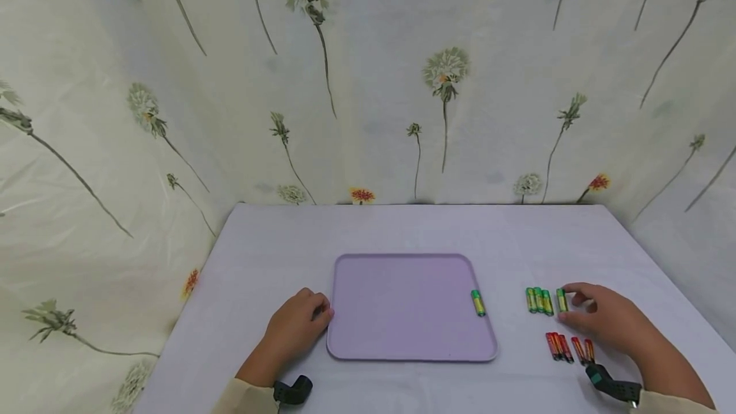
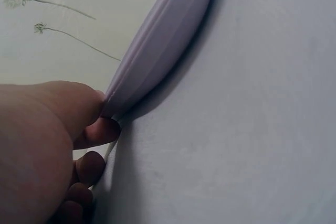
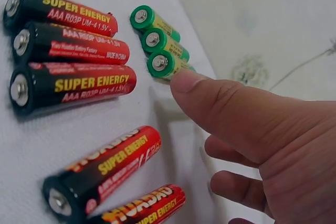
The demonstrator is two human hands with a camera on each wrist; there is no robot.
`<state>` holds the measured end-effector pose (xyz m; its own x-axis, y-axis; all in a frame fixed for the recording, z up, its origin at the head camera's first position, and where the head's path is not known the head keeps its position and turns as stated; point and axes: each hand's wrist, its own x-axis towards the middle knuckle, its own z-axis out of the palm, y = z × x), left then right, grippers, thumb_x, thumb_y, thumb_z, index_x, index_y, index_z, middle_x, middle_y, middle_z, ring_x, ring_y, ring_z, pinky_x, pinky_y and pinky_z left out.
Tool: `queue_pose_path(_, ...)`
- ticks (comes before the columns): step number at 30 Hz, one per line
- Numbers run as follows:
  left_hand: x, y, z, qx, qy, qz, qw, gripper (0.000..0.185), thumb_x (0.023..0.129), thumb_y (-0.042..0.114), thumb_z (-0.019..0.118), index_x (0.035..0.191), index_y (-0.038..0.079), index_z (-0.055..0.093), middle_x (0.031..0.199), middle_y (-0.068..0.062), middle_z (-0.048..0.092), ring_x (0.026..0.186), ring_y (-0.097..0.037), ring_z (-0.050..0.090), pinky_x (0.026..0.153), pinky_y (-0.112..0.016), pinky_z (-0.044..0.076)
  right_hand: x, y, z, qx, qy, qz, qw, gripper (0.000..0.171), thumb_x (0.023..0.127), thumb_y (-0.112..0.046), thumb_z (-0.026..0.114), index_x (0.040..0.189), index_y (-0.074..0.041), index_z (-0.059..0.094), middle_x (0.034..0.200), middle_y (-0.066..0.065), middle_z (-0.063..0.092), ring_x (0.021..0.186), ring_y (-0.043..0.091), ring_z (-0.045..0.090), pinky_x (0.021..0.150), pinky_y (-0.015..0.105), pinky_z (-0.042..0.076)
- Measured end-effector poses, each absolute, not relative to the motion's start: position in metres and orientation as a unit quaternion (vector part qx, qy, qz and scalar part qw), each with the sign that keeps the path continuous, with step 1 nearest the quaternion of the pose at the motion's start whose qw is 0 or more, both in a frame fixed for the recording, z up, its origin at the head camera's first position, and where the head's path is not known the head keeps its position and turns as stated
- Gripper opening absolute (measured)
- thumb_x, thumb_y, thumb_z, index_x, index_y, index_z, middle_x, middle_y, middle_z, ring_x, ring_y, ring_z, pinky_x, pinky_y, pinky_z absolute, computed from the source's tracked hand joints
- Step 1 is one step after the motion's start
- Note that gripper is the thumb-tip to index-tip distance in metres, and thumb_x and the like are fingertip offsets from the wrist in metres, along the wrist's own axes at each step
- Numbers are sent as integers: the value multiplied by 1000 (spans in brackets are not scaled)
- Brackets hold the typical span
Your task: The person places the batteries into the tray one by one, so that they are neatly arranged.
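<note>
- Green battery [image 1: 561, 299], set apart from its row, lies on the tabletop [image 1: 276, 254] pinched between the thumb and fingers of the right hand [image 1: 604, 321].
- Three more green batteries [image 1: 538, 300] lie side by side just left of it; red batteries [image 1: 566, 347] lie nearer the person.
- Lilac tray [image 1: 402, 337] holds a single green battery [image 1: 478, 303] by its right rim.
- Left hand [image 1: 296, 328] grips the tray's left edge, fingers curled beneath it.

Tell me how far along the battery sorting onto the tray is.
Done: one green battery lies on the tray. In hand: the right hand touches a fourth green battery beside three green ones; the left hand steadies the tray's edge. Left: those, plus five red batteries on the table.
</note>
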<state>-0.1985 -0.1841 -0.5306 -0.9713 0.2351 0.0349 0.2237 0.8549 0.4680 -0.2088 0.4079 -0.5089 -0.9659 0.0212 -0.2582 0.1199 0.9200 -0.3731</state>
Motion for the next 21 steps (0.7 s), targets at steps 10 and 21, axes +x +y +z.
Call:
queue_pose_path(10, -198, -185, -530, 115, 964, 238, 16, 12, 102, 37, 66, 96, 26, 67, 89, 7, 51, 74, -11, 46, 66, -29, 38, -206, 390, -491, 30, 974, -210, 83, 84, 85, -55, 83, 143, -2, 54, 124, 28, 64, 106, 42, 60, 71, 46, 57)
queue_pose_path(21, -200, -185, -533, 121, 964, 236, 15, 11, 103, 37, 65, 98, 27, 66, 91, 8, 52, 76, -11, 47, 68, -30, 39, -206, 348, -480, -35, 970, -232, 63, 76, 86, -55, 81, 140, -8, 60, 120, 15, 68, 107, 33, 64, 75, 47, 57)
